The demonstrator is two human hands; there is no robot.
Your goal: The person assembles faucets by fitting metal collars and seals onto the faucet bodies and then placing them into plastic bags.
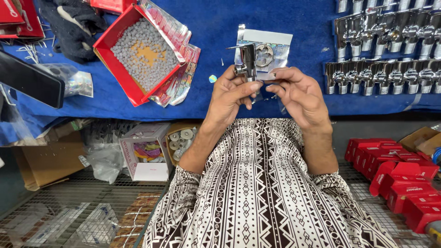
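My left hand [232, 94] grips a chrome angle valve [246, 59] by its body, lever pointing left. My right hand [296, 94] pinches a clear plastic bag [266, 50] with a shiny backing that holds a round chrome flange. The bag's mouth is at the valve's lower end, and both hands are raised over the blue cloth-covered table [220, 27]. The bag hides the valve's right side.
An open red box [138, 55] of small grey pieces lies left on the cloth, with shiny bags beside it. Rows of chrome valves [386, 50] fill the right. Red boxes [399, 179] stack at lower right; cardboard boxes [147, 151] sit below the table.
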